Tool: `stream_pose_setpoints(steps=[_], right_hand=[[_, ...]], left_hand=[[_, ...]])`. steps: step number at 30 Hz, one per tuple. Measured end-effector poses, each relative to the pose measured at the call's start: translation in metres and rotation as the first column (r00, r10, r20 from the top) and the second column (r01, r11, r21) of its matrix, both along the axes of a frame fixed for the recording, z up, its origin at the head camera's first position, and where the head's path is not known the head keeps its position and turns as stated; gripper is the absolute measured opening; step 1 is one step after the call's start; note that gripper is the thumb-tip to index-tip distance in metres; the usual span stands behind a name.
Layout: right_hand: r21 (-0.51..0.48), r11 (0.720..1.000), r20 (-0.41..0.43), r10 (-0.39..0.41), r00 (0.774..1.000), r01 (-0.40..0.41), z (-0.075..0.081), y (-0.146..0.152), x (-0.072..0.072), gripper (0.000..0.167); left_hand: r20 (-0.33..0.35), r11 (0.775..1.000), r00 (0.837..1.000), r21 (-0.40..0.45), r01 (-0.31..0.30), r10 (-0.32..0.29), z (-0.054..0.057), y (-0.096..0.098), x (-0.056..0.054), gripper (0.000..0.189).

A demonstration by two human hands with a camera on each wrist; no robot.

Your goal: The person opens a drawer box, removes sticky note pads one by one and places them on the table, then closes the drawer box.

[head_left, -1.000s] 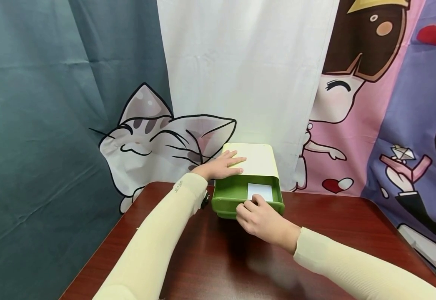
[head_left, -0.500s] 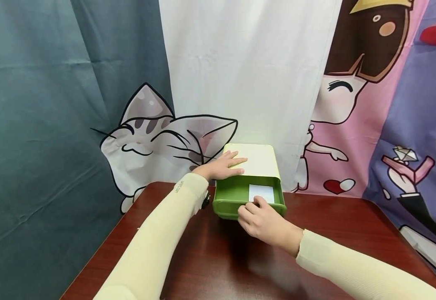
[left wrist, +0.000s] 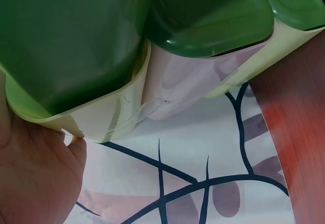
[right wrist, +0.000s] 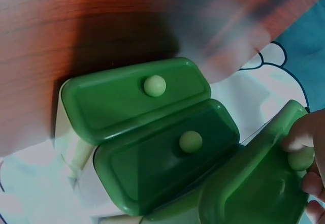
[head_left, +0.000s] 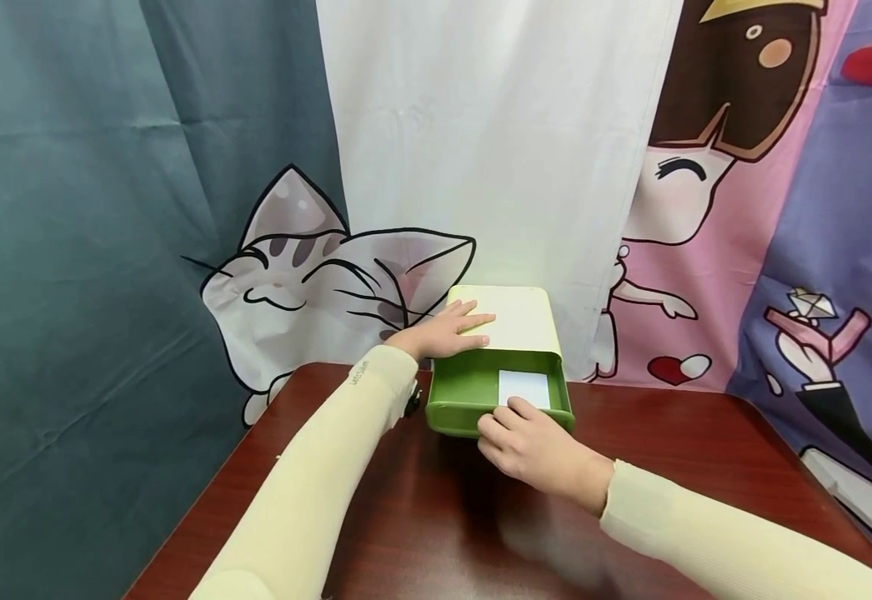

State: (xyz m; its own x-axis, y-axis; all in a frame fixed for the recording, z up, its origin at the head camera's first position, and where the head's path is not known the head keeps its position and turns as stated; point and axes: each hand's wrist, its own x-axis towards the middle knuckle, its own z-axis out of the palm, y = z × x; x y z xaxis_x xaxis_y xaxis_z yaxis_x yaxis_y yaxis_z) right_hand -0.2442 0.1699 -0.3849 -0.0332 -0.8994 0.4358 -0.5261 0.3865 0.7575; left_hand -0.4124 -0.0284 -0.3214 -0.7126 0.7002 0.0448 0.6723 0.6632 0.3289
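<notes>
A small drawer unit with a pale yellow top [head_left: 514,321] and green drawers stands at the far side of the table. My left hand [head_left: 443,332] rests on its top with fingers spread; in the left wrist view the thumb [left wrist: 77,150] lies at the casing's edge. The top drawer [head_left: 454,417] is pulled out toward me. My right hand [head_left: 532,447] pinches its round light green knob [right wrist: 300,158], seen in the right wrist view. Inside the drawer, at its right, lies a white rectangular card [head_left: 523,388], its front edge partly behind my right hand.
Two lower drawers, the middle one [right wrist: 137,168] and the bottom one [right wrist: 117,104], are closed, each with a round knob. The unit stands on a reddish-brown wooden table [head_left: 661,442]. Printed cloth [head_left: 511,150] hangs right behind it.
My right hand has drawn the top drawer slightly farther toward me, and the card has come along with it. My left hand has stayed on the unit's top.
</notes>
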Motion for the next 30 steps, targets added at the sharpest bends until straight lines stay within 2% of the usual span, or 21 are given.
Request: stream_pose_setpoints(steps=[5, 10, 12, 14, 15, 17, 20, 22, 24, 26, 30], right_hand=[[0.000, 0.999, 0.022, 0.050, 0.998, -0.051, 0.005, 0.001, 0.001, 0.026], [-0.083, 0.990, 0.049, 0.122, 0.991, -0.118, 0.025, 0.002, -0.002, 0.020], [-0.141, 0.986, 0.114, 0.103, 0.988, -0.086, 0.038, 0.006, -0.006, 0.015], [-0.204, 0.979, 0.225, 0.062, 0.972, -0.016, 0.050, 0.013, -0.014, 0.008], [-0.218, 0.975, 0.297, 0.027, 0.954, 0.040, 0.056, 0.018, -0.019, 0.005], [-0.213, 0.966, 0.453, -0.038, 0.891, 0.149, 0.066, 0.027, -0.029, 0.005], [-0.101, 0.959, 0.634, -0.142, 0.760, 0.263, 0.074, 0.039, -0.044, 0.011], [-0.007, 0.957, 0.711, -0.200, 0.675, 0.291, 0.075, 0.044, -0.052, 0.016], [0.067, 0.953, 0.755, -0.241, 0.610, 0.294, 0.073, 0.046, -0.059, 0.020], [0.111, 0.949, 0.772, -0.269, 0.575, 0.295, 0.070, 0.048, -0.063, 0.025], [0.159, 0.940, 0.791, -0.305, 0.531, 0.302, 0.065, 0.047, -0.066, 0.024]], left_hand=[[0.005, 1.000, 1.000, -0.004, -0.001, 0.001, -0.001, 0.000, 0.000, 0.061], [-0.007, 1.000, 1.000, -0.011, -0.006, 0.006, 0.000, -0.002, 0.001, 0.061], [-0.011, 1.000, 1.000, -0.014, -0.006, 0.006, 0.000, -0.002, 0.001, 0.062], [-0.013, 1.000, 1.000, -0.012, -0.003, 0.003, 0.001, -0.002, 0.001, 0.062], [-0.015, 1.000, 1.000, -0.009, 0.000, 0.000, 0.001, -0.002, 0.001, 0.062], [-0.009, 1.000, 1.000, 0.003, 0.002, -0.002, 0.002, -0.001, 0.001, 0.062], [-0.007, 1.000, 1.000, 0.011, 0.005, -0.005, 0.002, -0.001, -0.001, 0.062], [-0.008, 1.000, 1.000, 0.006, 0.005, -0.005, 0.002, 0.000, -0.002, 0.062], [-0.012, 1.000, 1.000, -0.002, 0.004, -0.004, 0.001, 0.000, -0.002, 0.062], [-0.014, 1.000, 1.000, -0.006, 0.003, -0.003, 0.000, 0.000, -0.003, 0.062], [-0.016, 1.000, 1.000, -0.003, 0.002, -0.002, 0.001, -0.001, -0.002, 0.062]])
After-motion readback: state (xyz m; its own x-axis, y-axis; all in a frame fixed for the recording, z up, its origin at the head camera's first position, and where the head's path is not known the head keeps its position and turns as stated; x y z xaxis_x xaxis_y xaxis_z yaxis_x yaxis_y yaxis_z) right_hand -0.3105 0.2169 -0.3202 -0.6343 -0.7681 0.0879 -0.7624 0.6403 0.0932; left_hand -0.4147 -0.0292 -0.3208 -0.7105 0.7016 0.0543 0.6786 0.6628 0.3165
